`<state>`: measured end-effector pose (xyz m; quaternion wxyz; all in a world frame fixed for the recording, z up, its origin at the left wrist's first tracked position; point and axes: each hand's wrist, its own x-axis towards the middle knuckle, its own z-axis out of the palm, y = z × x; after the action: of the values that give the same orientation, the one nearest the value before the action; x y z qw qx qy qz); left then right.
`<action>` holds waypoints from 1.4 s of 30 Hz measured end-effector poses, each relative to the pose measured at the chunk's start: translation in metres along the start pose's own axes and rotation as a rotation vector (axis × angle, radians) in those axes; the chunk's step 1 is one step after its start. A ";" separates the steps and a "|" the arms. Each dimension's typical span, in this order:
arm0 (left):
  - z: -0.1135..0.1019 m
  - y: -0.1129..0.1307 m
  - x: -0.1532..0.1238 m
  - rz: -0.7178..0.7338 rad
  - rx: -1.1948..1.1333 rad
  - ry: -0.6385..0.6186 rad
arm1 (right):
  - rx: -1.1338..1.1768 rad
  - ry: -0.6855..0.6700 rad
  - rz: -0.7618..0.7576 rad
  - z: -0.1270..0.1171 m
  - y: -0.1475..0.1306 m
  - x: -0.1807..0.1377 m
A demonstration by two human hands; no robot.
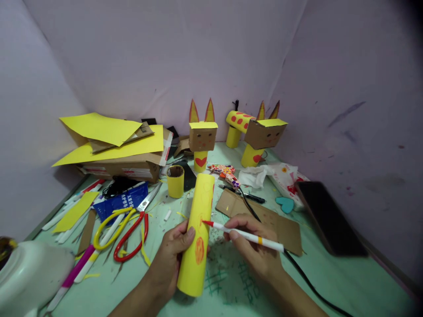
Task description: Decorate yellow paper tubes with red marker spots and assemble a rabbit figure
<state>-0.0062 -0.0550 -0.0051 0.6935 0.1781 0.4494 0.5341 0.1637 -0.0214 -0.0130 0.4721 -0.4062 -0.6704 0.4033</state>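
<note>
My left hand (172,257) is wrapped round a long yellow paper tube (198,229) that lies pointing away from me. The tube bears an orange-red filled spot near its lower end and a faint drawn circle higher up. My right hand (256,246) pinches a white marker with a red tip (244,234). The tip touches the tube's right side, just above the filled spot.
Red and yellow scissors (122,231) and several markers lie at the left. A short yellow tube (175,180), two cardboard animal figures (202,138) (259,134), a cardboard strip (264,220), a phone (330,218), a black cable and a box with yellow paper (115,145) surround the mat.
</note>
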 end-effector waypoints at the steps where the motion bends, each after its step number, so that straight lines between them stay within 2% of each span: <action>1: 0.000 0.000 0.001 0.000 -0.001 0.002 | 0.005 0.015 0.008 0.000 0.000 0.000; 8: -0.001 0.000 0.001 -0.005 0.003 0.011 | 0.069 0.003 0.071 -0.001 -0.001 -0.001; 13: -0.001 -0.001 0.001 -0.002 0.004 -0.009 | 0.046 0.053 0.097 0.000 -0.002 0.001; 18: -0.001 -0.001 0.002 0.003 0.020 -0.003 | 0.091 -0.007 0.083 0.000 -0.001 -0.001; 24: -0.001 -0.001 0.002 0.013 0.028 -0.033 | 0.086 0.076 0.141 0.001 -0.006 0.000; 29: -0.001 -0.001 0.000 0.002 0.050 -0.012 | 0.101 0.019 0.133 0.001 -0.008 0.000; 35: -0.001 -0.002 0.000 0.029 0.064 -0.047 | 0.110 0.057 0.165 0.002 -0.009 0.000; 40: -0.001 -0.001 0.001 0.014 0.048 -0.027 | 0.109 0.026 0.128 0.002 -0.006 -0.003; 42: -0.001 0.001 0.001 -0.007 -0.006 0.007 | 0.178 0.051 0.141 0.001 -0.005 -0.002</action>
<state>-0.0073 -0.0540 -0.0055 0.6945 0.1727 0.4508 0.5335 0.1619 -0.0251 -0.0091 0.4936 -0.4190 -0.5895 0.4830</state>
